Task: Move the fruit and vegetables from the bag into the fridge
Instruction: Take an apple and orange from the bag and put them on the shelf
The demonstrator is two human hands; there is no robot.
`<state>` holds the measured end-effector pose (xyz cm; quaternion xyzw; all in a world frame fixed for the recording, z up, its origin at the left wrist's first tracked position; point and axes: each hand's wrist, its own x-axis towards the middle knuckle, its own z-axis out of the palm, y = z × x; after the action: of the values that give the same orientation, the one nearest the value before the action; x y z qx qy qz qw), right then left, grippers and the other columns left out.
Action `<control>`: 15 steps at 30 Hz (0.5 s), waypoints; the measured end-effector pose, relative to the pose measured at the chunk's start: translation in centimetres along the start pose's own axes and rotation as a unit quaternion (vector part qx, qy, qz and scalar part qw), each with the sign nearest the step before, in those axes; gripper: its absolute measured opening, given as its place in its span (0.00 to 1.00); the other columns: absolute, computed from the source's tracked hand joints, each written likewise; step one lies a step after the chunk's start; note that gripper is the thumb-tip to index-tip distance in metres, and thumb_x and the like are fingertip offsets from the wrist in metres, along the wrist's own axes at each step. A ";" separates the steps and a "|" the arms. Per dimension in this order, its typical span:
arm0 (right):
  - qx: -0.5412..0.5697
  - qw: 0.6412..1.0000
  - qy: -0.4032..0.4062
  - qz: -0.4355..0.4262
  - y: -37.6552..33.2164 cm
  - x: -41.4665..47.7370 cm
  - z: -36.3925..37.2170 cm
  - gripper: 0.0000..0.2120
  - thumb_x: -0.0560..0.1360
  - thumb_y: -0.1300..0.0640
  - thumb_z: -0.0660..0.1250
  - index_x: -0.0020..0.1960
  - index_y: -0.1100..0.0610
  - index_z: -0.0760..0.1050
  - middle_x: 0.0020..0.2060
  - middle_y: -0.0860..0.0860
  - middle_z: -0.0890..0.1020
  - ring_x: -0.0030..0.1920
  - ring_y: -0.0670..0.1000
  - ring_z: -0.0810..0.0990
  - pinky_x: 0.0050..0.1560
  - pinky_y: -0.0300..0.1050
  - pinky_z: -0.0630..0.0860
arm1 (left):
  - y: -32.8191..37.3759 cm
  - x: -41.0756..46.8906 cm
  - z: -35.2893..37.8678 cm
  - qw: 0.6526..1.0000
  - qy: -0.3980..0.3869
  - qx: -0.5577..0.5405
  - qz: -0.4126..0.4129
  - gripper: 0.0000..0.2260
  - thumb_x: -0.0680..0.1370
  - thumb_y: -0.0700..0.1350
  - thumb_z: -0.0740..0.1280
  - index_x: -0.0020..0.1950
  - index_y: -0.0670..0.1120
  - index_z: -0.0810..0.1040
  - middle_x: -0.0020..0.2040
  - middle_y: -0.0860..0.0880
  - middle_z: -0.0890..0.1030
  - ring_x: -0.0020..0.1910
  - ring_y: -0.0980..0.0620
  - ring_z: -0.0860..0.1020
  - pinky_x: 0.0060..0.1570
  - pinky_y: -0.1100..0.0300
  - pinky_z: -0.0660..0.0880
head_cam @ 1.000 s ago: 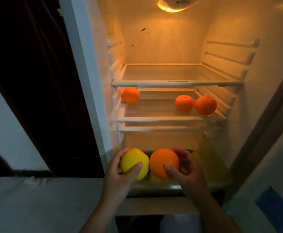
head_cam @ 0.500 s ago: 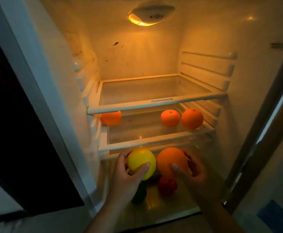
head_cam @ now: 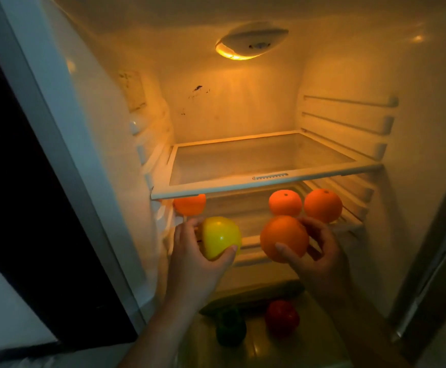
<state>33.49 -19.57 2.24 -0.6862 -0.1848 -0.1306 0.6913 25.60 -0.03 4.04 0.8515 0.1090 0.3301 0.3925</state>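
Reaching into the open fridge (head_cam: 243,107), you have a piece of fruit in each hand, both raised in front of the middle shelf (head_cam: 350,224). Your left hand (head_cam: 190,252) grasps a yellow fruit (head_cam: 220,236), thumb under its right side and fingers curled over its top and left side; what kind of fruit it is cannot be told in this warm, dim light. Your right hand (head_cam: 321,252) grasps an orange (head_cam: 283,238), thumb across its lower front and fingers wrapped round its right side. The two fruits are apart, with the shelf's front rim showing between them. On the middle shelf behind them sit three more oranges: the left orange (head_cam: 190,205) against the left wall, half hidden under the rim of the top glass shelf (head_cam: 265,183), and toward the right the middle orange (head_cam: 285,202) and the right orange (head_cam: 322,205), close together and perhaps touching. Your held orange overlaps the lower edge of the middle one in view. At the bottom of the fridge lie a red vegetable (head_cam: 281,316), a dark green vegetable (head_cam: 230,328) and, behind them, a long yellowish-green vegetable (head_cam: 251,297). The fridge lamp (head_cam: 248,45) glows on the ceiling.
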 end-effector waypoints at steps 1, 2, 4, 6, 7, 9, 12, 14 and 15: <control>-0.012 1.000 0.005 -0.009 0.0 0.5 0.4 0.33 0.56 0.48 0.80 0.58 0.46 0.72 0.55 0.43 0.77 0.54 0.42 0.77 0.52 0.44 0.77 | 0.2 0.3 0.0 1.000 -0.002 0.018 0.013 0.30 0.65 0.57 0.75 0.62 0.57 0.65 0.55 0.61 0.66 0.56 0.59 0.69 0.49 0.60 0.72; -0.030 0.999 0.010 -0.021 0.1 0.9 0.8 0.31 0.58 0.50 0.79 0.59 0.48 0.72 0.55 0.44 0.77 0.54 0.40 0.76 0.52 0.43 0.77 | 0.3 0.6 0.1 0.999 -0.003 0.040 0.026 0.30 0.66 0.57 0.74 0.63 0.56 0.65 0.55 0.61 0.65 0.56 0.60 0.68 0.49 0.61 0.69; -0.063 0.997 0.015 -0.040 0.5 1.6 1.4 0.31 0.60 0.54 0.79 0.61 0.50 0.72 0.54 0.44 0.76 0.54 0.39 0.75 0.54 0.44 0.76 | 0.2 1.3 0.5 0.995 0.000 0.083 0.046 0.31 0.66 0.56 0.74 0.65 0.53 0.67 0.58 0.58 0.65 0.57 0.61 0.64 0.51 0.62 0.65; -0.078 0.996 0.012 -0.051 0.9 2.1 1.7 0.31 0.61 0.55 0.79 0.61 0.51 0.71 0.53 0.41 0.75 0.53 0.42 0.75 0.55 0.48 0.76 | -0.2 2.0 0.9 0.992 -0.006 0.112 0.055 0.32 0.68 0.56 0.73 0.69 0.52 0.66 0.63 0.54 0.65 0.60 0.60 0.63 0.56 0.63 0.63; -0.085 0.994 0.007 -0.061 0.9 2.4 1.6 0.31 0.60 0.53 0.79 0.60 0.50 0.71 0.52 0.39 0.74 0.53 0.43 0.75 0.55 0.49 0.76 | -0.4 2.3 1.1 0.991 -0.018 0.123 0.054 0.33 0.68 0.57 0.72 0.71 0.53 0.65 0.66 0.53 0.63 0.64 0.57 0.63 0.59 0.63 0.63; -0.098 0.991 -0.006 -0.091 1.1 3.0 1.4 0.32 0.59 0.46 0.78 0.60 0.49 0.71 0.54 0.41 0.75 0.55 0.46 0.75 0.54 0.48 0.76 | -0.7 2.5 1.3 0.988 -0.063 0.134 0.031 0.34 0.70 0.58 0.70 0.73 0.59 0.59 0.69 0.56 0.57 0.70 0.53 0.58 0.66 0.59 0.62; -0.100 0.990 -0.015 -0.101 1.4 3.9 1.0 0.33 0.58 0.39 0.72 0.60 0.49 0.71 0.56 0.45 0.76 0.57 0.48 0.76 0.55 0.46 0.76 | -0.7 2.5 1.4 0.987 -0.088 0.130 0.022 0.35 0.71 0.58 0.69 0.71 0.66 0.51 0.62 0.59 0.55 0.68 0.53 0.59 0.65 0.61 0.61; -0.101 0.990 -0.016 -0.095 1.7 4.1 1.0 0.31 0.58 0.40 0.74 0.59 0.46 0.71 0.54 0.42 0.76 0.55 0.46 0.76 0.54 0.45 0.76 | -0.7 2.5 1.4 0.987 -0.086 0.128 0.039 0.36 0.71 0.57 0.70 0.68 0.67 0.48 0.58 0.59 0.55 0.65 0.55 0.61 0.61 0.65 0.61; -0.105 0.990 -0.018 -0.094 1.9 4.0 1.1 0.31 0.59 0.42 0.76 0.58 0.44 0.70 0.52 0.41 0.76 0.54 0.46 0.76 0.53 0.47 0.76 | -0.6 2.5 1.4 0.988 -0.082 0.126 0.042 0.37 0.71 0.56 0.71 0.69 0.67 0.48 0.59 0.58 0.56 0.65 0.57 0.61 0.60 0.65 0.61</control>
<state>37.87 -18.16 2.28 -0.7366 -0.2458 -0.2013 0.5971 28.48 0.66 4.07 0.9224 0.0811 0.2588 0.2750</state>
